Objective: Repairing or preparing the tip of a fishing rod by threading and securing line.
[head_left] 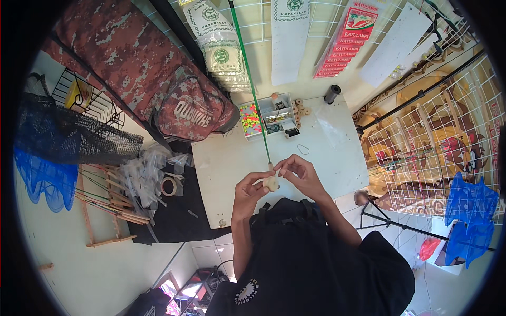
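Observation:
Both of my hands meet over the front of the white table (337, 158). My left hand (249, 192) is closed, its thumb and fingers around a small pale rounded piece (271, 184). A thin green rod (253, 87) slants up and away from my fingertips, its light-coloured butt end (271, 166) beside the left index finger. My right hand (299, 176) is closed in a pinch close to that end. Whatever lies between its fingertips is too small to make out.
Farther back stands a divided tray (278, 113) with bright small parts, beside several wooden pieces (300, 109). A dark cylinder (332, 94) and a thin loop (303, 149) are on the table. Left are a camouflage bag (184, 105) and a tape roll (169, 186); right, a wire rack (432, 142).

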`<move>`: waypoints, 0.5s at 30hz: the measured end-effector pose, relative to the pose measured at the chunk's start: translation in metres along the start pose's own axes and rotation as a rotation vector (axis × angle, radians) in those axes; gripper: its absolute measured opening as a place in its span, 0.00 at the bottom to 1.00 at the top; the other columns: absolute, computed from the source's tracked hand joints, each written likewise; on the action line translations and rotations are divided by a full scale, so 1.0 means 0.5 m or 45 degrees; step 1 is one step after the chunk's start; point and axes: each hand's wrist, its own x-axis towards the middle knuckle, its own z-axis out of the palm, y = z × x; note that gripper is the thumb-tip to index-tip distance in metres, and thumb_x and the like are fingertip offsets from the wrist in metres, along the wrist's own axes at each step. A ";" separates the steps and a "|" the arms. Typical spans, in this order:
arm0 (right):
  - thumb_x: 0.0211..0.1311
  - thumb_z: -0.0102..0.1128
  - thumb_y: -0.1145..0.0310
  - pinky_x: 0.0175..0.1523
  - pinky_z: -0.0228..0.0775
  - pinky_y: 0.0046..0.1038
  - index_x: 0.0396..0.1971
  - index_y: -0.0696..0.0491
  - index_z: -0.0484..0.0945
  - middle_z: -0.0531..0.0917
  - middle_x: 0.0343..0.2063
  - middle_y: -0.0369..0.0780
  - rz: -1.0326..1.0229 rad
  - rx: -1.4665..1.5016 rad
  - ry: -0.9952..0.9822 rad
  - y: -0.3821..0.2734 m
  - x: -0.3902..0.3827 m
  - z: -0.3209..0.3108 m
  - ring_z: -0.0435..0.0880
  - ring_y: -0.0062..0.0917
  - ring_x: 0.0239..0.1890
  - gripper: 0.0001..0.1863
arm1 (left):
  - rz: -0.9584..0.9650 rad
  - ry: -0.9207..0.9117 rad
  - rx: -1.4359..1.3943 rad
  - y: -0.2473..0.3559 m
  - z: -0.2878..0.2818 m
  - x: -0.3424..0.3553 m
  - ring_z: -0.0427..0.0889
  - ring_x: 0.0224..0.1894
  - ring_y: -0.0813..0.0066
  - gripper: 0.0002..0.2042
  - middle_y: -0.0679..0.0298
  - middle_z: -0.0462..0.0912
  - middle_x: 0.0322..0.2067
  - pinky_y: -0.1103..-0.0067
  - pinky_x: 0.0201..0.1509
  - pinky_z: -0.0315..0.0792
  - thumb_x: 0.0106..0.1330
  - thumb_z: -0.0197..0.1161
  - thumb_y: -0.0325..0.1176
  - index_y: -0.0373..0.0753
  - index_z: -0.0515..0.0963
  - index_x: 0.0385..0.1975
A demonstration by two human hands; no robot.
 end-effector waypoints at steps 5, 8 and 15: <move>0.67 0.55 0.71 0.53 0.71 0.32 0.31 0.54 0.67 0.83 0.39 0.48 0.045 0.253 0.122 -0.011 0.000 -0.014 0.82 0.27 0.42 0.07 | 0.012 0.193 -0.028 -0.004 -0.015 -0.001 0.83 0.42 0.62 0.15 0.49 0.80 0.46 0.73 0.46 0.78 0.59 0.64 0.19 0.29 0.74 0.46; 0.68 0.53 0.68 0.53 0.70 0.36 0.30 0.52 0.65 0.84 0.31 0.46 0.063 0.331 0.173 -0.021 -0.001 -0.028 0.82 0.31 0.41 0.08 | 0.041 0.303 0.057 -0.003 -0.018 0.001 0.83 0.41 0.65 0.16 0.49 0.80 0.46 0.75 0.45 0.78 0.58 0.64 0.17 0.28 0.73 0.46; 0.68 0.53 0.67 0.55 0.67 0.36 0.31 0.49 0.67 0.75 0.24 0.33 -0.170 0.772 0.551 -0.055 0.011 -0.121 0.79 0.30 0.39 0.06 | 0.056 0.365 0.163 -0.004 -0.073 -0.014 0.83 0.39 0.69 0.15 0.48 0.81 0.47 0.78 0.42 0.77 0.58 0.64 0.18 0.28 0.75 0.46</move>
